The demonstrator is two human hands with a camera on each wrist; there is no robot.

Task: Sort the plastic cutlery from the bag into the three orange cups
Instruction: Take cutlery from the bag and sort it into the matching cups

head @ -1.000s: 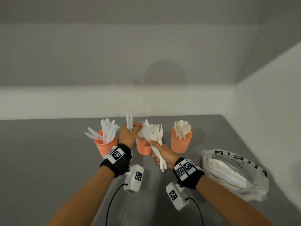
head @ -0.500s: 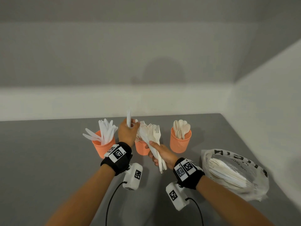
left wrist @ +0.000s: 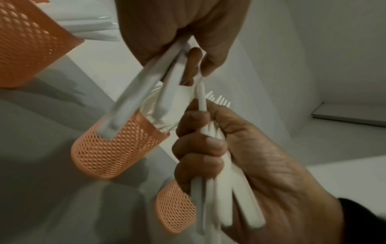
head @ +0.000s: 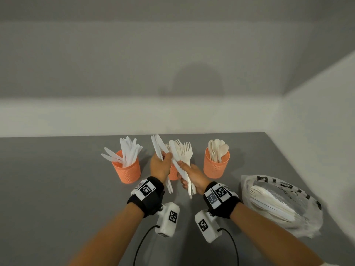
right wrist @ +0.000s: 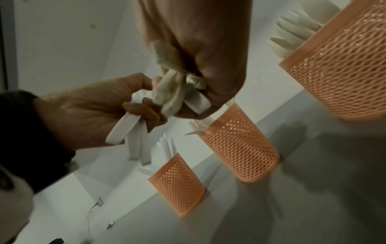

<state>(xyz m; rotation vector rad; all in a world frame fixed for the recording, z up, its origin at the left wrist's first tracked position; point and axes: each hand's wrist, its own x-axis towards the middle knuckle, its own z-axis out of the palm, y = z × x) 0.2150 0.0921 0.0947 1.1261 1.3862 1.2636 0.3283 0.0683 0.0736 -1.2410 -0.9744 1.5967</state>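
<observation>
Both hands are up over the grey table (head: 57,189), right in front of the middle orange cup (head: 173,174), and both are full. The left hand (head: 160,166) has its fingers curled round a small bunch of white plastic knives (head: 158,147), blades fanned upward and handles poking out below the palm. The right hand (head: 192,175) is clamped on a mixed bundle of forks and knives (head: 183,156), tines pointing up, handles sticking down past the wrist. The two hands are close together, the left fingertips meeting the right hand's bundle near its top; the left wrist view shows them pinching there, though which single piece they have is hard to tell through the blur. Behind them the middle cup is mostly hidden, with fork tines showing above it. To the left stands the knife cup (head: 127,169), packed with white knives, a couple leaning out over its rim. To the right stands the spoon cup (head: 216,167), cream spoons standing bowl-up inside it. All three cups are upright in a row, spaced apart. Off to the right, near the side wall, lies the plastic bag (head: 284,204) with black lettering, on its side, cutlery inside showing through the film. Black wrist straps with square markers sit on both forearms, white camera units hanging below them with cables trailing.
</observation>
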